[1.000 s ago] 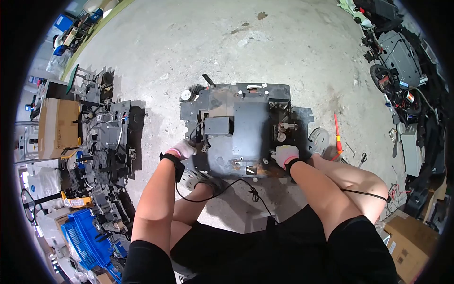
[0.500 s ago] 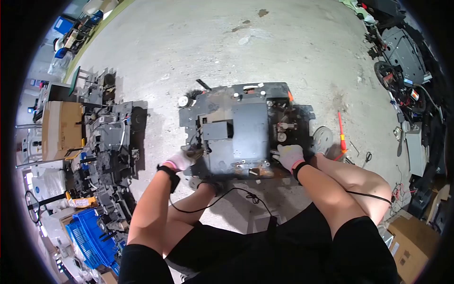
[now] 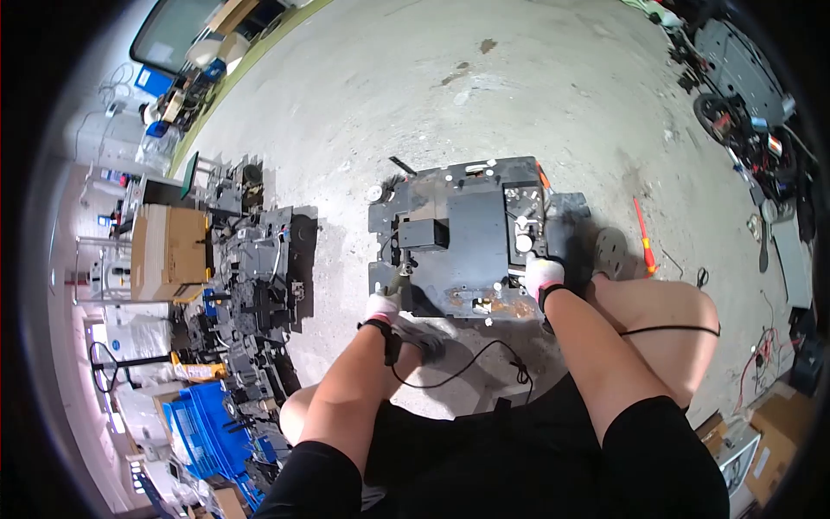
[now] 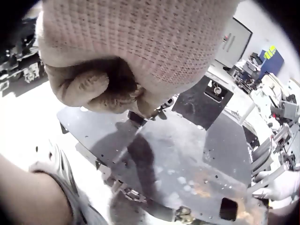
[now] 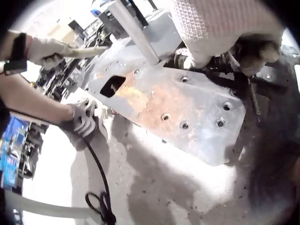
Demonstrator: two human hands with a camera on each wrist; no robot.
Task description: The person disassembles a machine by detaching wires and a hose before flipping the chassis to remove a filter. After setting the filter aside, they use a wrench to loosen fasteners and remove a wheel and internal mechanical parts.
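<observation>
The dark metal chassis (image 3: 475,233) lies flat on the floor before the person. At its near left corner is the gloved left hand (image 3: 383,305); curled fingers (image 4: 86,89) show in the left wrist view, but whether they grip anything is unclear. From that hand (image 5: 47,52), in the right wrist view, a pale finger or rod points toward the chassis. The gloved right hand (image 3: 543,272) is at the near right side, below a round white part (image 3: 523,244). Its fingers (image 5: 260,54) curl round a metal piece, largely hidden, above a coil spring (image 5: 255,98).
A red screwdriver (image 3: 641,233) lies right of the chassis, beside a shoe (image 3: 611,251). Black cable (image 3: 458,374) loops between the legs. Machine parts (image 3: 251,277), a cardboard box (image 3: 170,253) and a blue crate (image 3: 203,432) stand left; more parts line the right edge.
The head view has swung left, so the scene sits farther right. The left hand sits lower against the chassis's near left corner; the right hand remains at its near right side.
</observation>
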